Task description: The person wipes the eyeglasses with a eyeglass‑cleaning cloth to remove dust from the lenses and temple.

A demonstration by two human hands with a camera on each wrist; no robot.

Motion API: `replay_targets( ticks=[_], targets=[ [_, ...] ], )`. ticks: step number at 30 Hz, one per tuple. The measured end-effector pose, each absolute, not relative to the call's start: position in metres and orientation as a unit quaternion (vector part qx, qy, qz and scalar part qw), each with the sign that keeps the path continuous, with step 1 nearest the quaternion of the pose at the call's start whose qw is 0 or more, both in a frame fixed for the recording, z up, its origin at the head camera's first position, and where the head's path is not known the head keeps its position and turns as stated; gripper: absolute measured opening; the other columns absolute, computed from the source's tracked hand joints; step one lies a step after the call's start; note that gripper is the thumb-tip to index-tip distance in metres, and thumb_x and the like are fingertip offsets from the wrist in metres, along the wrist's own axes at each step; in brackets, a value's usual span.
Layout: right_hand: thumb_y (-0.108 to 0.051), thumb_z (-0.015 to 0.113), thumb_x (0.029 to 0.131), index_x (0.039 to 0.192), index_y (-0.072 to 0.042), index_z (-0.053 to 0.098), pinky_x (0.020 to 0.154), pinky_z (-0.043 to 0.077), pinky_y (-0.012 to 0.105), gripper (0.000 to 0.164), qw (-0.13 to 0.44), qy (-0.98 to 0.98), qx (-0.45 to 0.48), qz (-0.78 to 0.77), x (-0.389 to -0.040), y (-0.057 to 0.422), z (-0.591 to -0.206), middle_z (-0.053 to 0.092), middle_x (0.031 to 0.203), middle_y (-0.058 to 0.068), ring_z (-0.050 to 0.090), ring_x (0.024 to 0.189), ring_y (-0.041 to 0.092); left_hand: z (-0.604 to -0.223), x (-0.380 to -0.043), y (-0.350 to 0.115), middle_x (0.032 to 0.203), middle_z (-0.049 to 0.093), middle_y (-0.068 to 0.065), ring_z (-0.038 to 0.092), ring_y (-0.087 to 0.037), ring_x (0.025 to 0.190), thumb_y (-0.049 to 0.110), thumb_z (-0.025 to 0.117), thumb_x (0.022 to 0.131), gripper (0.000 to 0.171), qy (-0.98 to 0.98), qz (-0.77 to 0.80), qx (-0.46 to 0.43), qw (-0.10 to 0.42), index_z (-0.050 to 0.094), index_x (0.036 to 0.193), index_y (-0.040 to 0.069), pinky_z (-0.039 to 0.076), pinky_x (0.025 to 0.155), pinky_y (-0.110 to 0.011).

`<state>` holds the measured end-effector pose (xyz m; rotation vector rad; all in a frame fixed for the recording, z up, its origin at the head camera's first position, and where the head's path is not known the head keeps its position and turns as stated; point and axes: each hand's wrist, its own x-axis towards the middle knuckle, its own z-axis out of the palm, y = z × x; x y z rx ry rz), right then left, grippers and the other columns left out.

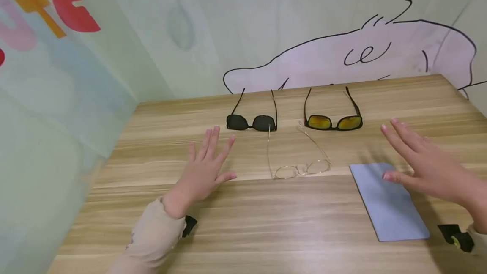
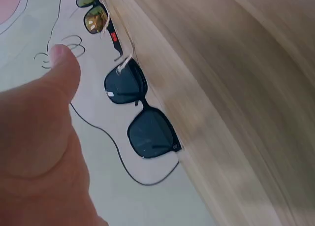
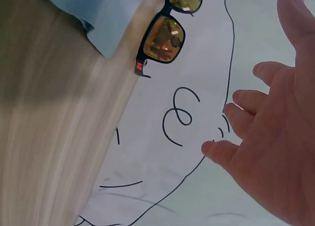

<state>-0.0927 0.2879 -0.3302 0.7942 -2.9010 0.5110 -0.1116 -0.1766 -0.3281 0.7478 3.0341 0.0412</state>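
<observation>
My left hand (image 1: 201,170) is held over the table with its fingers spread and nothing in it. Just beyond its fingertips lie black sunglasses (image 1: 263,123) with dark lenses, temples pointing to the back. To its right are thin gold-rimmed glasses (image 1: 287,172), one temple tip overlapping the dark pair in the head view. My right hand (image 1: 430,166), fingers extended and holding nothing, hovers above a light blue cloth (image 1: 392,206). Black sunglasses with yellow mirrored lenses (image 1: 350,122) lie beyond and left of it; the right wrist view shows their orange-tinted lens (image 3: 165,39).
The wood-grain table (image 1: 266,227) meets a pale wall covering (image 1: 182,33) at its back and left edges. A line-drawn cartoon figure (image 1: 403,45) and colored letters (image 1: 72,7) are printed on that covering. Dark wrist-worn pieces (image 1: 189,226) sit at both cuffs.
</observation>
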Motion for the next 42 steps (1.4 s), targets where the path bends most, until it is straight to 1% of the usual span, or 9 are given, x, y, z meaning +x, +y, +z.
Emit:
replay_targets(
  ticks=[5,10,14,17,24,29,32,37,42],
  targets=[
    [-0.031,0.077,0.075,0.150,-0.017,0.010,0.111,0.006,0.046,0.101,0.045,-0.941,0.281,0.185,-0.093,0.283,-0.337,0.003,0.155,0.010,0.004,0.141,0.029,-0.333,-0.119,-0.158,0.153,-0.006,-0.020,-0.004,-0.036,0.140,0.050,0.051,0.090,0.079,0.949,0.025,0.312,0.041,0.013,0.150,0.017,0.008,0.102,-0.066],
    [-0.030,0.073,0.079,0.150,-0.017,0.011,0.111,0.009,0.045,0.096,0.034,-0.942,0.282,0.177,-0.094,0.280,-0.342,0.006,0.155,0.009,0.007,0.141,0.029,-0.336,-0.127,-0.142,0.151,0.018,-0.020,0.019,-0.036,0.138,0.047,0.051,0.090,0.070,0.924,0.033,0.370,0.086,0.023,0.148,0.019,0.019,0.102,-0.063],
    [-0.032,0.070,0.082,0.149,-0.013,0.015,0.111,0.010,0.045,0.089,0.015,-0.944,0.288,0.160,-0.095,0.281,-0.348,0.013,0.153,0.015,0.012,0.139,0.033,-0.338,-0.133,-0.128,0.150,0.023,-0.016,0.024,-0.032,0.137,0.047,0.048,0.092,0.065,0.916,0.034,0.384,0.113,0.025,0.148,0.022,0.020,0.103,-0.061],
    [-0.032,0.069,0.083,0.148,-0.011,0.021,0.111,0.009,0.036,0.084,0.001,-0.945,0.286,0.157,-0.094,0.283,-0.353,0.020,0.150,0.019,0.019,0.137,0.035,-0.341,-0.136,-0.118,0.150,0.023,-0.016,0.023,-0.032,0.137,0.048,0.047,0.092,0.064,0.911,0.031,0.392,0.124,0.027,0.147,0.022,0.019,0.104,-0.060],
    [-0.033,0.071,0.081,0.140,-0.002,0.038,0.097,0.001,0.002,0.075,0.010,-0.931,0.328,0.159,-0.092,0.280,-0.366,0.034,0.143,0.023,0.021,0.136,0.016,-0.347,-0.141,-0.107,0.148,0.026,-0.016,0.025,-0.032,0.136,0.047,0.047,0.091,0.061,0.900,0.023,0.424,0.099,0.033,0.143,0.019,0.023,0.102,-0.060],
    [-0.043,0.066,0.082,0.138,0.000,0.040,0.094,0.002,0.001,0.076,-0.042,-0.926,0.337,0.168,-0.087,0.275,-0.371,0.034,0.143,0.024,0.032,0.131,0.030,-0.351,-0.145,-0.102,0.134,0.041,-0.013,0.041,-0.030,0.124,0.043,0.052,0.090,0.045,0.884,0.038,0.463,0.056,0.046,0.126,0.016,0.035,0.097,-0.055],
    [-0.050,0.063,0.081,0.140,-0.002,0.038,0.096,0.009,0.003,0.080,-0.071,-0.924,0.341,0.157,-0.086,0.277,-0.372,0.032,0.144,0.023,0.038,0.125,0.038,-0.354,-0.148,-0.099,0.119,0.046,-0.008,0.048,-0.023,0.108,0.039,0.054,0.089,0.034,0.873,0.056,0.483,0.034,0.051,0.113,0.014,0.041,0.093,-0.044],
    [-0.058,0.059,0.078,0.146,-0.008,0.029,0.098,0.018,0.007,0.089,-0.132,-0.918,0.342,0.149,-0.088,0.283,-0.372,0.025,0.149,0.019,0.030,0.130,0.032,-0.356,-0.152,-0.095,0.098,0.047,-0.002,0.045,-0.017,0.088,0.032,0.059,0.087,0.020,0.859,0.086,0.505,0.009,0.053,0.094,0.013,0.040,0.082,-0.031],
    [-0.057,0.059,0.078,0.147,-0.009,0.024,0.096,0.012,0.003,0.091,-0.163,-0.901,0.354,0.190,-0.087,0.285,-0.376,0.019,0.150,0.020,0.000,0.132,-0.005,-0.355,-0.148,-0.093,0.086,0.047,0.002,0.045,-0.015,0.081,0.030,0.061,0.087,0.017,0.846,0.083,0.527,0.015,0.053,0.085,0.015,0.040,0.078,-0.028]
  ],
)
